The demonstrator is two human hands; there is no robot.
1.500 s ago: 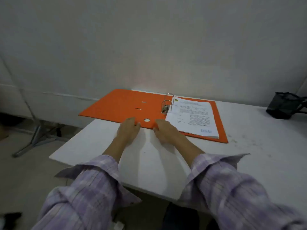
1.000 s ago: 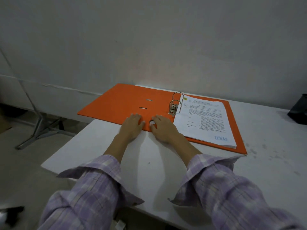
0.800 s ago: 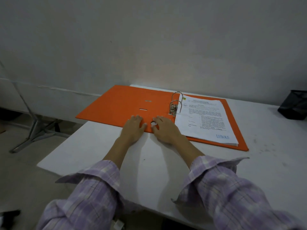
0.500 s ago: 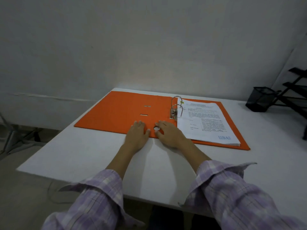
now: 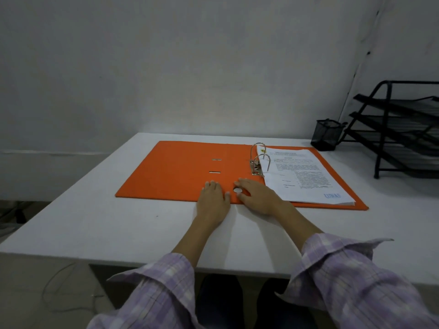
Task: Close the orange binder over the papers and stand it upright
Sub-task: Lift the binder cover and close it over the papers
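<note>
The orange binder lies wide open and flat on the white table. Its metal rings stand up in the middle, and a stack of printed papers rests on its right half. My left hand lies flat, palm down, on the binder's near edge just left of the spine. My right hand lies flat beside it, fingers spread around the round finger hole. Neither hand grips anything.
A black mesh pen cup stands at the back right of the table. Beside it is a black tiered paper tray. A grey wall runs behind the table, and the table's left edge drops to the floor.
My view has swung to the right and pulled back, bringing the paper tray into sight. The binder now lies fully on the table. Both hands stay flat on its near edge.
</note>
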